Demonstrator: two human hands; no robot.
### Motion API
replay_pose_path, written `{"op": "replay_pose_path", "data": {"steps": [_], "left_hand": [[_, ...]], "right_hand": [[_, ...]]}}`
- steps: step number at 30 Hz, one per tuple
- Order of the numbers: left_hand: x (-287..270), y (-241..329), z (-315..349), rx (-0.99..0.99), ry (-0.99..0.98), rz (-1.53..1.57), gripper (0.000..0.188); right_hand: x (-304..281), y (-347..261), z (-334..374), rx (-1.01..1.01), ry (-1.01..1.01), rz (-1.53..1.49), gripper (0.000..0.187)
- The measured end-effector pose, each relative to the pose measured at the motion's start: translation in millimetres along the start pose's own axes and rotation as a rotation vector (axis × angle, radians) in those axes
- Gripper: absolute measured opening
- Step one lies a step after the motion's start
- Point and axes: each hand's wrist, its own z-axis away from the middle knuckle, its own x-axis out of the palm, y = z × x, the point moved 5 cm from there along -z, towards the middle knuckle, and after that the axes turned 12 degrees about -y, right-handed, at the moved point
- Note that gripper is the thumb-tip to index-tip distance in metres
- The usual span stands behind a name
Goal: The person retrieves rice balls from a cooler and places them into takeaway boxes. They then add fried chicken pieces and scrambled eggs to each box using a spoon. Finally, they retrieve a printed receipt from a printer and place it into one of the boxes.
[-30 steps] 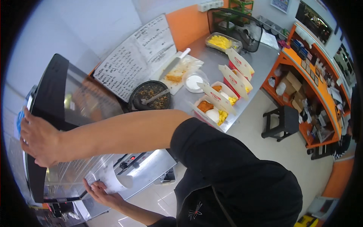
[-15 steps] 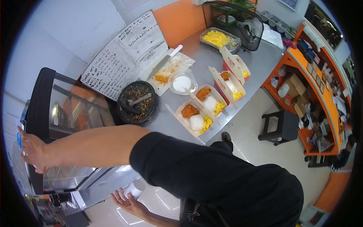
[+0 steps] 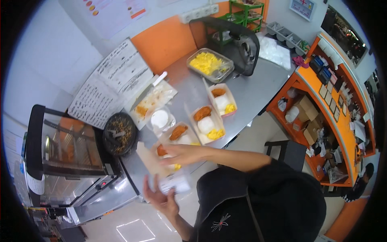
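My right hand (image 3: 179, 154) reaches over the nearest open food box (image 3: 146, 155), its fingers smeared by motion. They partly cover the fried chicken and egg there; whether they hold anything does not show. Below that box, my left hand (image 3: 162, 201) has its thumb and fingers around a blurred white cylindrical thing (image 3: 175, 183). Further along the counter stand more open boxes, among them a middle box (image 3: 207, 126) and a far box (image 3: 222, 100), with fried chicken, white rice and yellow scrambled egg.
A steel counter (image 3: 252, 94) carries a tray of scrambled egg (image 3: 207, 64), a bowl of white stuff (image 3: 161, 119), a dark stone mortar (image 3: 120, 135) and a knife (image 3: 160, 78) on a board. At left stands a glass-sided display case (image 3: 68, 145); a black stool (image 3: 288, 155) is at right.
My right hand has come back from the display case to the nearest box. My left hand has moved up and right, with the white thing, close to the counter's edge. The view has shifted.
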Motion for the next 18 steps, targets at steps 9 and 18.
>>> {"op": "replay_pose_path", "data": {"steps": [9, 18], "left_hand": [[239, -74, -52, -0.276, -0.597, 0.561, 0.059], [405, -167, -106, -0.537, -0.617, 0.365, 0.025]], "right_hand": [[-111, 93, 204, -0.132, 0.628, -0.394, 0.041], [-327, 61, 316, -0.03, 0.255, 0.39, 0.027]]}}
